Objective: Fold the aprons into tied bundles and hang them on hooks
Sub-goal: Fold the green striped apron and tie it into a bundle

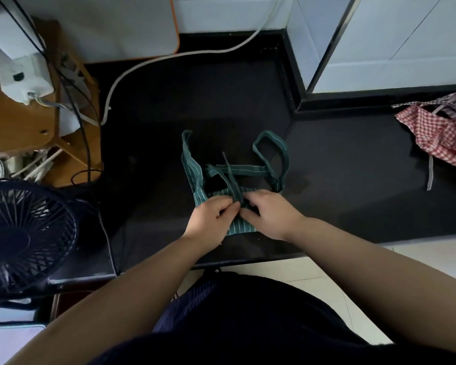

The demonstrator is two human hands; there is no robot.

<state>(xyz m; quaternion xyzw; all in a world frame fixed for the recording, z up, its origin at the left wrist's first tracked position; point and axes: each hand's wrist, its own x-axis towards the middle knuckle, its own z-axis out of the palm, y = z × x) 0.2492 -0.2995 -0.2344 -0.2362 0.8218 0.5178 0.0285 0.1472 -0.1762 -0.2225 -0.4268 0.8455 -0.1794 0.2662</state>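
Near the front edge of the black countertop (340, 196), my left hand (211, 216) and right hand (270, 214) met over the folded green striped apron (238, 230), each pinching its ties (232, 180) where they crossed. The cloth looked light, soft and limp, so I judged the narrow ties, close to the knot, the best hold. Farther off, at the right edge, lay the red checked apron (437, 138).

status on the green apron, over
Left hand and right hand pinching straps. Green apron folded on counter, not hung. Red checked apron far right, clear.
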